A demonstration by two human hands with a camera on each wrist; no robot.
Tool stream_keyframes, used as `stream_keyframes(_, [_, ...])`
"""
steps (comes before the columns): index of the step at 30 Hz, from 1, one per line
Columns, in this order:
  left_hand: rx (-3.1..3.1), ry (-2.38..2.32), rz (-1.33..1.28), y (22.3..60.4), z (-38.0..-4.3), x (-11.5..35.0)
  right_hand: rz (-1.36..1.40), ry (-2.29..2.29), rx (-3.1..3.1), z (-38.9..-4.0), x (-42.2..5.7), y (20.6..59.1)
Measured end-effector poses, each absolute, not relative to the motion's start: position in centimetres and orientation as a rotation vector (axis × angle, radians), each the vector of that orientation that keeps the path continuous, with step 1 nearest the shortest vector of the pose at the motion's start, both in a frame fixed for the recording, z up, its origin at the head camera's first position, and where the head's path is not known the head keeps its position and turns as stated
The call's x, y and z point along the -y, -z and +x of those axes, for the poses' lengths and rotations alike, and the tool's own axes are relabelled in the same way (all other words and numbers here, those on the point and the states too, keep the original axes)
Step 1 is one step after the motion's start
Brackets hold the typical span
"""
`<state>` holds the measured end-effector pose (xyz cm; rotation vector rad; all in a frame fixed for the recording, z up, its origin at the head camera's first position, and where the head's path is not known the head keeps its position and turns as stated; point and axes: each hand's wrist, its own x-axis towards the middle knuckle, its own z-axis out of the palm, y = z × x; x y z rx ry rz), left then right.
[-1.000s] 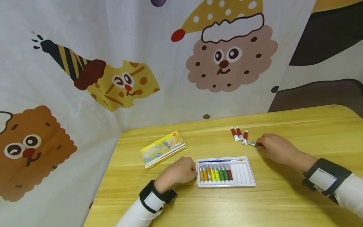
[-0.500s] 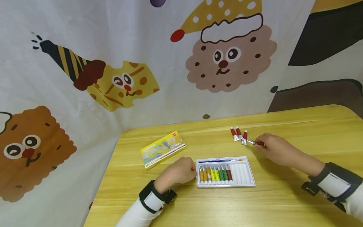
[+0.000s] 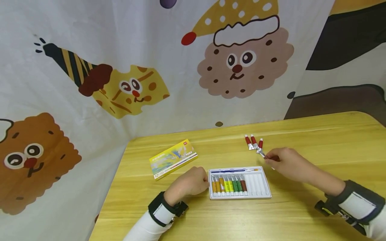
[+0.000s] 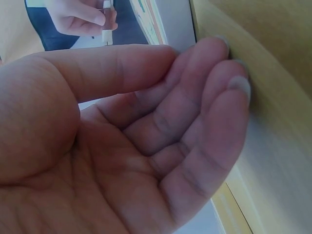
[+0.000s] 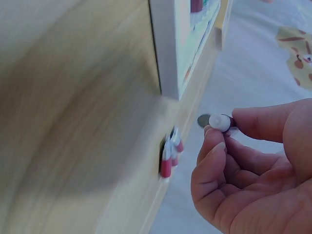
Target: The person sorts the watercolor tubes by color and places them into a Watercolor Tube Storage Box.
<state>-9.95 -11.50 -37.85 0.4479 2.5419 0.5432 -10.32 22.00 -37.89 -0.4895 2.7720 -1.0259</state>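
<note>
My right hand (image 3: 287, 164) pinches a dark brownish-red paint tube (image 3: 266, 157) between thumb and fingers, above the table right of the tray. Its white cap (image 5: 219, 123) faces the right wrist camera. The white plastic tray (image 3: 264, 197) holds a row of orange, yellow, green and brown paint tubes (image 3: 231, 186), with bare slots at its right end. A blue paintbrush (image 3: 229, 171) lies along its top. At the tray's left edge rests my left hand (image 3: 191, 180), fingers loosely curled with nothing visible inside them; whether they touch the tray is unclear.
Behind the right hand lie 3 red paint tubes (image 3: 253, 142), caps toward the back. A yellow paint box (image 3: 175, 159) sits at the left on the wooden table (image 3: 229, 221). A printed cloth (image 3: 181, 110) hangs along the table's back edge.
My right hand has come slightly left and toward the tray, turning the tube so its cap shows below the fingers. The left hand and tray have stayed put.
</note>
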Motion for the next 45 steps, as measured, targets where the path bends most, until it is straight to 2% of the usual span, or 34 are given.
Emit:
stream_keyframes(22, [-2.533,-0.535,0.453,37.9,-10.0,11.5,-0.275,1.270,-2.558,-7.1,-16.9,38.6])
stream_keyframes(45, [-2.523,-0.534,0.443,37.9,-10.0,11.4,-0.323,1.184,-2.674,-6.7,-15.6,40.9])
